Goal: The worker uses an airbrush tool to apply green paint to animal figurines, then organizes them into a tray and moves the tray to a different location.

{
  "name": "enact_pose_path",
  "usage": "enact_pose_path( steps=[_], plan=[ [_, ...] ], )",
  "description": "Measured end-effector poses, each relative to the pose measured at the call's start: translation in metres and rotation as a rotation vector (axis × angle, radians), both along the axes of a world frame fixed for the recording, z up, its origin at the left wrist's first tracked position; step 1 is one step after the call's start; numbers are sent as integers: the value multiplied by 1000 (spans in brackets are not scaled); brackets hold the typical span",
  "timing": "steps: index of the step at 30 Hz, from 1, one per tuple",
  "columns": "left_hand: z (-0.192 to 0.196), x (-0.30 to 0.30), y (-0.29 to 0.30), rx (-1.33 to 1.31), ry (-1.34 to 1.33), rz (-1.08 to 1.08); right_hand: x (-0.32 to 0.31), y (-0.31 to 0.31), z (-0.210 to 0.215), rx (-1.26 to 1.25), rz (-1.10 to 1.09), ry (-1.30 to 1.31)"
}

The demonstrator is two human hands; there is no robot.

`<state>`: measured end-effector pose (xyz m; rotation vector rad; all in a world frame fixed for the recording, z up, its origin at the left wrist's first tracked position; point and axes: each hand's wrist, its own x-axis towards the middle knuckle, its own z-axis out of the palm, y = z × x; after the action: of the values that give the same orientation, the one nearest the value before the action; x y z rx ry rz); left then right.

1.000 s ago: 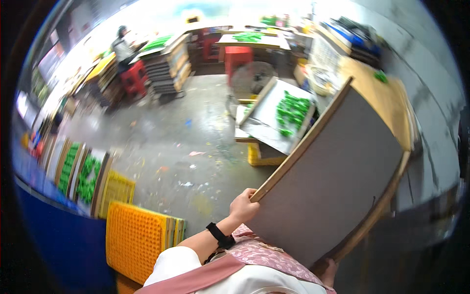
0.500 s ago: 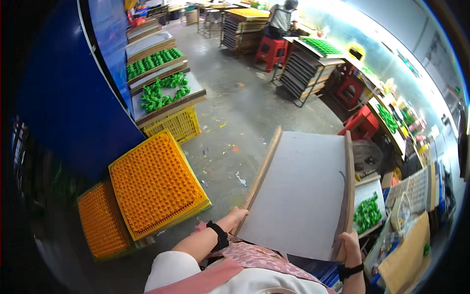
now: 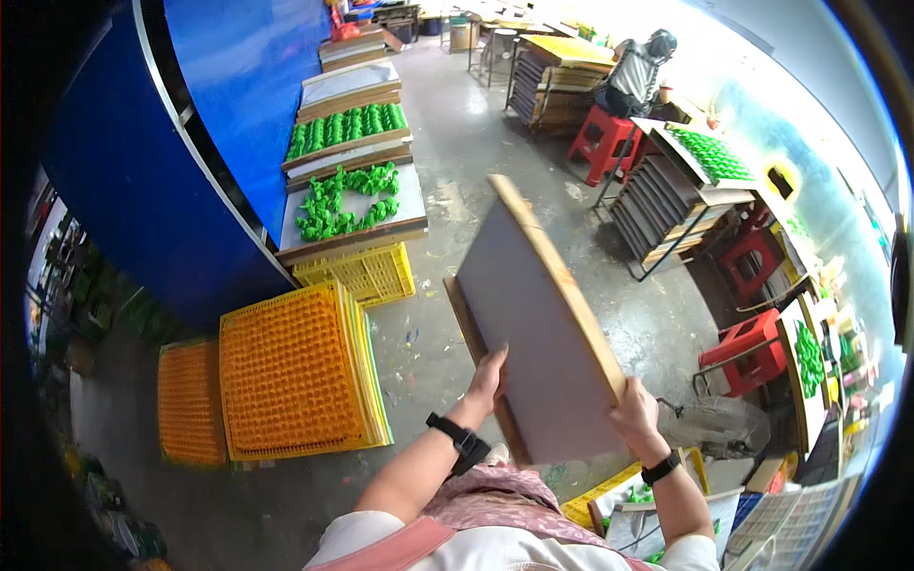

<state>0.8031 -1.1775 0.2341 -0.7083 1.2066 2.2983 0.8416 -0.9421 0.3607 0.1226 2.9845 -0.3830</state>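
Observation:
Both my hands hold a white board with wooden side rails point(image 3: 533, 324), tilted with its right rail raised and its face bare. My left hand point(image 3: 487, 381) grips the left rail, thumb against the panel. On the right rail, near the lower corner, my right hand point(image 3: 635, 415) is closed, its fingers partly hidden. To the left, orange studded trays point(image 3: 290, 371) lie in a stack. Beyond them, green curled pieces point(image 3: 347, 202) rest on a similar board point(image 3: 409, 195) above a yellow crate point(image 3: 367, 273).
A blue partition point(image 3: 105, 190) bounds the left side. At right stand red stools point(image 3: 747, 347), a rack of boards point(image 3: 657, 209) and a fan point(image 3: 714, 423). Another person point(image 3: 636, 76) sits farther back. Below my right arm lies a yellow crate edge point(image 3: 595, 495).
The board has gone from nearly flat to tilted, its right rail now raised and swung leftward. My view has turned, and both hands still hold the board.

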Motion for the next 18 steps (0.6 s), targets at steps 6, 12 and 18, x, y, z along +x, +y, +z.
enact_pose_path(
  steps=[6,12,18],
  plan=[
    [12,-101,19,194,-127,406,-116,-21,-2,165,571,87],
    [-45,-174,9,263,-307,514,-220,-33,-35,294,887,-12],
    [-37,-273,45,177,-322,413,-308,-17,-28,454,817,-126]
  ],
)
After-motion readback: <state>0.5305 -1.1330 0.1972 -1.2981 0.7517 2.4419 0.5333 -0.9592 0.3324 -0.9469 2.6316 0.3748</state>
